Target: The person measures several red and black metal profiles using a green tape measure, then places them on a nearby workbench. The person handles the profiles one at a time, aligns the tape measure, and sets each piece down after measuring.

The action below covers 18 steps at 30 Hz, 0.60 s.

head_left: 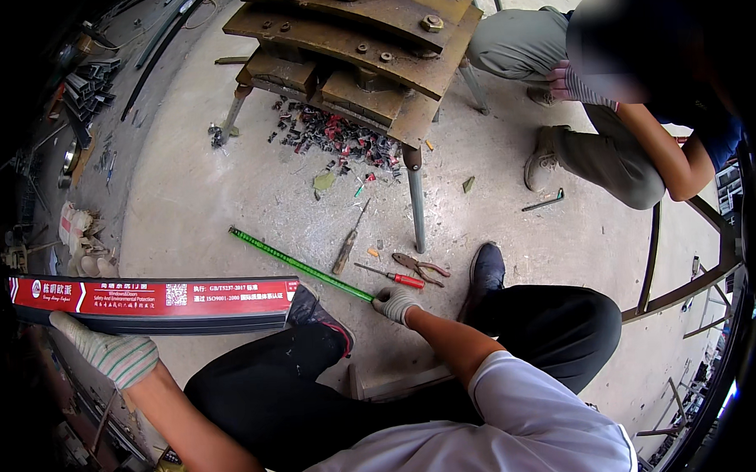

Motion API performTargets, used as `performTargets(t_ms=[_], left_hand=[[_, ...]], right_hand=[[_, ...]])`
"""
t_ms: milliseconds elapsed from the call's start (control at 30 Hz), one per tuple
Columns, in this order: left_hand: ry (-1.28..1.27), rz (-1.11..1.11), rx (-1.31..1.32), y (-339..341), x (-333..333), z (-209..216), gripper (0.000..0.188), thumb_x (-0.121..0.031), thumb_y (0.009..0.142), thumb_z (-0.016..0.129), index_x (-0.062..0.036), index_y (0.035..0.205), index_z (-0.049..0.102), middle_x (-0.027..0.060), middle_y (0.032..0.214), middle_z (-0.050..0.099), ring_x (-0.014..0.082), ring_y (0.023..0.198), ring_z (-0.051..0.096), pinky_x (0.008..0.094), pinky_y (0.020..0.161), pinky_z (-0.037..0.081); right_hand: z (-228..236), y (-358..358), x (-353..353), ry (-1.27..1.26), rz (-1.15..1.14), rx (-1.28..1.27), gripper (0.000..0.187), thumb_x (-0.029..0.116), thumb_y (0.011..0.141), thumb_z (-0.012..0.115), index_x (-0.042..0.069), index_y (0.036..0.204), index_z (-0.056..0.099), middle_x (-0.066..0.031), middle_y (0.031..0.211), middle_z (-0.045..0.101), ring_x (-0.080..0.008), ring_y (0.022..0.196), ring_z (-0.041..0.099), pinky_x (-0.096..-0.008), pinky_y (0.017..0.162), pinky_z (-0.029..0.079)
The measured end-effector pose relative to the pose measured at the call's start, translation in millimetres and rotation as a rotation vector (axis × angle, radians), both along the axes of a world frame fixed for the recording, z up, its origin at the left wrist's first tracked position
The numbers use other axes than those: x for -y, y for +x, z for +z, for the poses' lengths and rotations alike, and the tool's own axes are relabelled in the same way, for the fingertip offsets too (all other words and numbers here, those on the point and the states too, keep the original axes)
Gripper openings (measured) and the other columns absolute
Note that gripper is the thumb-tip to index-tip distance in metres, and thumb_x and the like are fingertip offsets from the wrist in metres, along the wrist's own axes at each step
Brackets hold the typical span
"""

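Observation:
In a white glove with green stripes, my left hand [107, 352] is closed around the lower edge of a long dark metal profile [177, 324] faced with red printed film. The profile lies roughly level across the left side. My gloved right hand [395, 304] grips the near end of a thin, straight green strip [300, 266] with dark marks along it; the strip slants away to the far left over the floor. Beyond that hand lie a red-handled screwdriver [407, 280], pliers [421, 269] and a screwdriver-like tool with a worn handle [344, 254].
A heavy rusty metal stand [329, 30] on legs rises ahead, with black and red scraps [337, 136] beneath. At the right a co-worker [616, 144] crouches in striped gloves. A small bent tool [543, 202] lies nearby. Metal offcuts [86, 92] are piled far left.

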State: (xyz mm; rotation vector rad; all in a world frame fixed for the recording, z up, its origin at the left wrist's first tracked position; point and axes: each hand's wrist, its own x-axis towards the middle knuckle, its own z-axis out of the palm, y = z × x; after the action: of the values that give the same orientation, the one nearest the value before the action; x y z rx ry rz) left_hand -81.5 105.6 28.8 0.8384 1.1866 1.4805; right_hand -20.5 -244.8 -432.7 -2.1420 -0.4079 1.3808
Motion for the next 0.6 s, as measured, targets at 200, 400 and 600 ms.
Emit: performTargets(t_ms=[200, 400, 600], left_hand=[[0.006, -0.175, 0.130, -47, -32, -17, 0.077, -0.060, 0.104, 0.049, -0.0026, 0.154, 0.043, 0.0150, 0.150, 0.056, 0.0285, 0.137, 0.056, 0.0461, 0.119, 0.043], [-0.001, -0.219, 0.193, -43, -31, -20, 0.080, -0.065, 0.100, 0.052, -0.0049, 0.152, 0.044, 0.0152, 0.145, 0.060, 0.0267, 0.129, 0.062, 0.0416, 0.116, 0.049], [0.025, -0.266, 0.261, -26, -26, -27, 0.085, -0.070, 0.096, 0.055, -0.0070, 0.153, 0.043, 0.0151, 0.145, 0.058, 0.0273, 0.133, 0.059, 0.0438, 0.118, 0.045]], right_hand=[[16, 4, -21, -0.080, 0.027, 0.037, 0.040, 0.040, 0.087, 0.070, 0.008, 0.111, 0.076, -0.0212, 0.098, 0.075, -0.0361, 0.092, 0.074, -0.0443, 0.084, 0.056], [35, 10, -28, -0.170, 0.165, 0.366, 0.036, 0.037, 0.088, 0.069, 0.013, 0.115, 0.072, -0.0213, 0.112, 0.070, -0.0415, 0.103, 0.068, -0.0484, 0.090, 0.056], [75, 19, -47, -0.109, 0.065, 0.280, 0.042, 0.036, 0.091, 0.065, 0.010, 0.123, 0.069, -0.0251, 0.114, 0.070, -0.0433, 0.106, 0.067, -0.0487, 0.092, 0.054]])
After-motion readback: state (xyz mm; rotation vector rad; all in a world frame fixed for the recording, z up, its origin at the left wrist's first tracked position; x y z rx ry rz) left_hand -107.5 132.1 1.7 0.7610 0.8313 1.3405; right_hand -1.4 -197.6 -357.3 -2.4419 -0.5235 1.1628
